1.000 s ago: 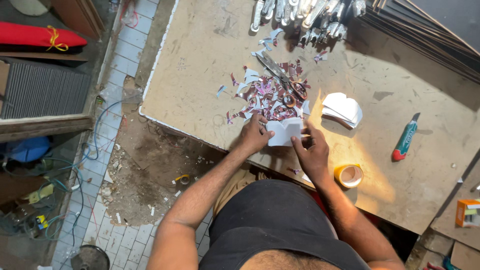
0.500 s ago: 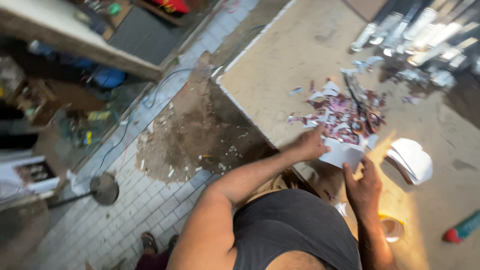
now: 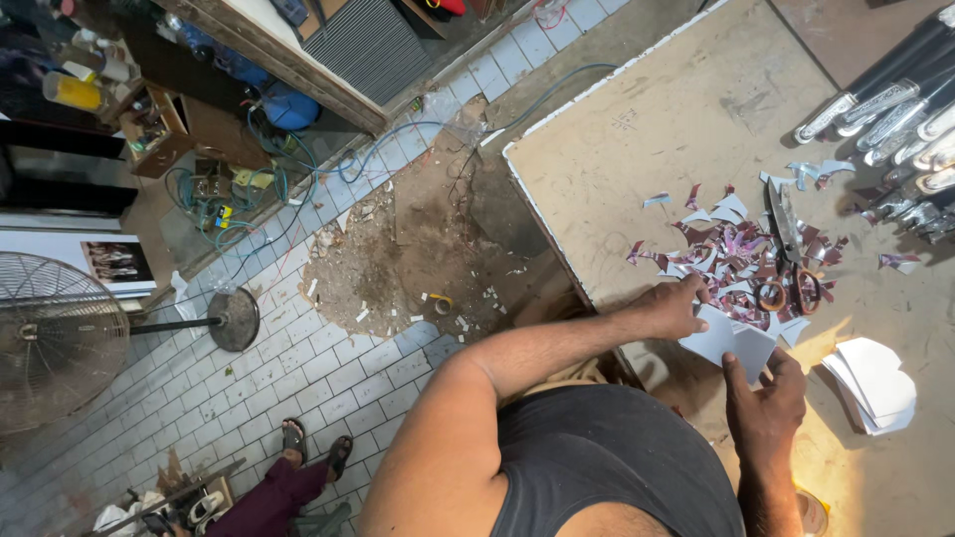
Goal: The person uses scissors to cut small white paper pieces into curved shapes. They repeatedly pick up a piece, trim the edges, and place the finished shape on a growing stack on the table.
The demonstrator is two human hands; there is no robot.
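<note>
My left hand (image 3: 668,309) pinches the left edge of a white folded paper piece (image 3: 734,343) at the near edge of a worn tan worktable (image 3: 686,119). My right hand (image 3: 764,402) holds the same paper from below, fingers on its lower edge. Just beyond the paper lies a heap of purple and white paper scraps (image 3: 731,249). Scissors (image 3: 788,259) with brown handles rest on that heap. A small stack of white cut pieces (image 3: 875,386) sits on the table to the right of my right hand.
Several black and silver tubes (image 3: 895,99) lie at the table's far right. Left of the table is tiled floor with a broken dirt patch (image 3: 398,259), cables, a standing fan (image 3: 60,338), and another person's sandalled feet (image 3: 313,447).
The view has swung left and now shows much more floor, the fan and someone's feet. Both hands stay on the white paper by the scrap heap.
</note>
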